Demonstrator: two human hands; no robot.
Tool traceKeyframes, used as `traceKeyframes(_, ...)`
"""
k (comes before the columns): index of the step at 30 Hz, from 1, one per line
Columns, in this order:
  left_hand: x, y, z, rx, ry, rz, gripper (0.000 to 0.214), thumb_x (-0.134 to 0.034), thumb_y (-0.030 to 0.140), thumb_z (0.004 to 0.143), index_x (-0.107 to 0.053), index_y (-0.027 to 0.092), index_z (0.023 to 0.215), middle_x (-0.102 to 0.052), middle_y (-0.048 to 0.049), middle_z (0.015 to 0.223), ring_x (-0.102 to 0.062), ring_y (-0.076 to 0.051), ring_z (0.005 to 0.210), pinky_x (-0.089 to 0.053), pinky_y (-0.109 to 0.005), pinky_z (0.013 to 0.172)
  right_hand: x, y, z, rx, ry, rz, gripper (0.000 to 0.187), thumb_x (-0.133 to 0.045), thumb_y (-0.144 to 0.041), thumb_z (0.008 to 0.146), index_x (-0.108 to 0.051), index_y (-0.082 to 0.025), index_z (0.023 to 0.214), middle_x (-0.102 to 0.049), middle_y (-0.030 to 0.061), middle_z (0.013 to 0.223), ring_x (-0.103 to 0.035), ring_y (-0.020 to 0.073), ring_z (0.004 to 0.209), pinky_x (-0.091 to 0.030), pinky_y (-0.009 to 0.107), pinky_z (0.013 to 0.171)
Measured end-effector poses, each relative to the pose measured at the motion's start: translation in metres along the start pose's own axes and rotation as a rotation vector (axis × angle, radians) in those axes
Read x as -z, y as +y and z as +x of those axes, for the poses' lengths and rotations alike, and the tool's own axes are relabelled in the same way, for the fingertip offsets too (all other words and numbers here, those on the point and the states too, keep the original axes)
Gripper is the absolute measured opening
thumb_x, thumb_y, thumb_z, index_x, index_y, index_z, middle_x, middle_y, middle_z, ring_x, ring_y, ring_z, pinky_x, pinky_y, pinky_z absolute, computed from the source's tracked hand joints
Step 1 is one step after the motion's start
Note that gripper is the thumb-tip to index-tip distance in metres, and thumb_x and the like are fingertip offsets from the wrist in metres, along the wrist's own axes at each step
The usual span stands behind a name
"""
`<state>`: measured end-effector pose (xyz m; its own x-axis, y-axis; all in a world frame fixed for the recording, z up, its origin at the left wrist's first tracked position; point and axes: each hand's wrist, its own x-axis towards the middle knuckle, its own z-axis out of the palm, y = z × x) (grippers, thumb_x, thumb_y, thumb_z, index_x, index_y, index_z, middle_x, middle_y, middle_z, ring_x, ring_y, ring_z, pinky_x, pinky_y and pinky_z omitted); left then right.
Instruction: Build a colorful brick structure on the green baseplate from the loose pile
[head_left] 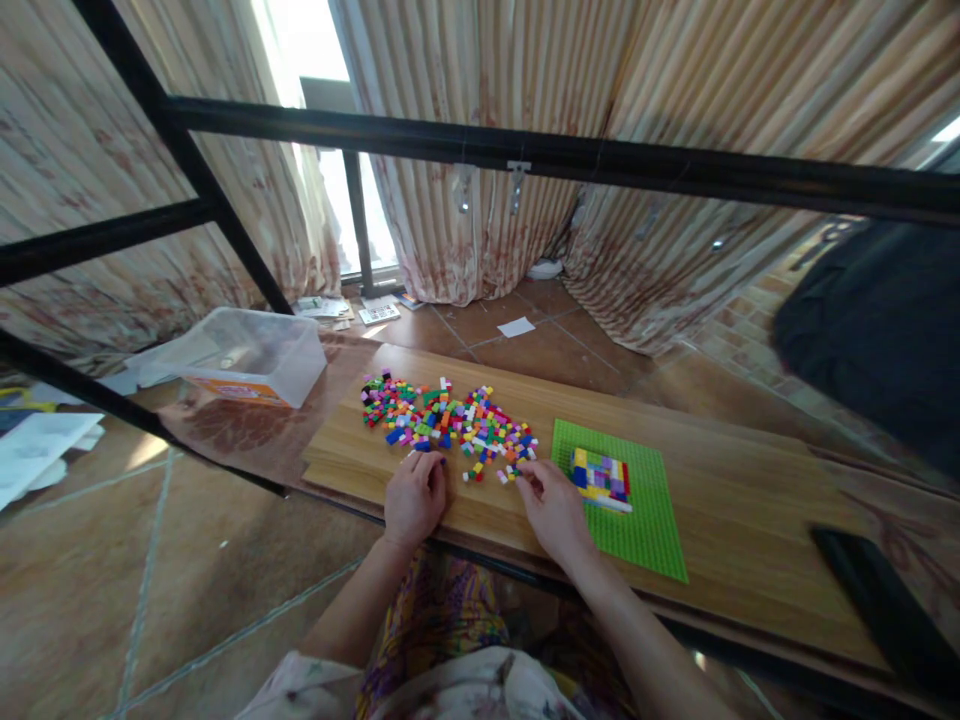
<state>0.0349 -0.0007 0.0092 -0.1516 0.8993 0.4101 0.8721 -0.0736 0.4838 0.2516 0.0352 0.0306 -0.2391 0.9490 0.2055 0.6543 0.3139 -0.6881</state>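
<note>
My left hand (414, 500) rests at the near edge of a spread of small coloured toy bricks (450, 415), its fingers curled together. Whatever it may hold is hidden, though dark blue bricks lie right at its fingertips. At the pile's right end, the fingers of my right hand (555, 508) are pinched close to a few loose bricks; what is between them is too small to make out. Just right of that hand lies a green studded baseplate (652, 530). A low multicoloured brick build (602, 478) sits on it, with white, yellow, blue, red and purple pieces.
The wooden board (735, 500) carries bricks and baseplate. A clear plastic bin (259, 355) with an orange label stands at the left. A dark flat object (885, 600) lies at the right. Black metal bars (420, 135) cross ahead, before striped curtains (525, 60).
</note>
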Motion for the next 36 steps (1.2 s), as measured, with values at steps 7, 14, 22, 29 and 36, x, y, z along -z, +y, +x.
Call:
traceKeyframes(7,-0.001,-0.001,-0.001,0.008,-0.002,-0.014,0.018,-0.044,0.023,0.091,-0.061,0.02,0.094,-0.064,-0.0053,0.087,-0.061,-0.018,0.083,-0.047,-0.029,0.075,-0.018,-0.002,0.03,-0.019,0.063,-0.232,0.017,-0.05,-0.027,0.086,-0.066,-0.02,0.089,-0.062,0.0075,0.09,-0.058,0.0205,0.081,-0.044,0.032,0.075)
traceKeyframes(14,-0.001,-0.002,0.0,-0.002,-0.001,-0.007,0.018,-0.044,0.024,0.091,-0.061,0.02,0.093,-0.064,-0.0054,0.085,-0.061,-0.019,0.082,-0.047,-0.029,0.074,-0.017,-0.006,0.031,-0.03,0.068,-0.158,0.016,-0.049,-0.025,0.086,-0.064,-0.021,0.082,-0.064,0.0069,0.087,-0.059,0.0208,0.081,-0.044,0.032,0.074)
traceKeyframes(22,0.0,-0.002,0.002,-0.011,0.02,0.015,0.018,-0.045,0.025,0.089,-0.061,0.021,0.092,-0.065,-0.0053,0.083,-0.062,-0.019,0.079,-0.046,-0.029,0.07,0.024,-0.006,0.004,-0.138,0.111,0.194,0.024,-0.051,-0.036,0.086,-0.067,-0.021,0.095,-0.071,0.0061,0.092,-0.065,0.0199,0.083,-0.049,0.032,0.077)
traceKeyframes(29,0.001,0.0,0.003,-0.014,0.034,0.032,0.017,-0.046,0.025,0.088,-0.061,0.02,0.092,-0.066,-0.0052,0.083,-0.062,-0.02,0.079,-0.046,-0.029,0.071,0.077,0.037,-0.028,-0.32,0.278,0.23,0.034,-0.054,-0.046,0.084,-0.069,-0.021,0.1,-0.072,0.0094,0.103,-0.066,0.0233,0.093,-0.05,0.036,0.084)
traceKeyframes(36,-0.001,-0.004,0.004,-0.033,0.057,0.036,0.018,-0.046,0.027,0.088,-0.062,0.02,0.091,-0.066,-0.0055,0.083,-0.063,-0.02,0.079,-0.047,-0.029,0.071,0.099,0.063,-0.037,-0.381,0.329,0.036,0.035,-0.052,-0.049,0.082,-0.069,-0.019,0.092,-0.073,0.0098,0.088,-0.066,0.0225,0.079,-0.049,0.032,0.072)
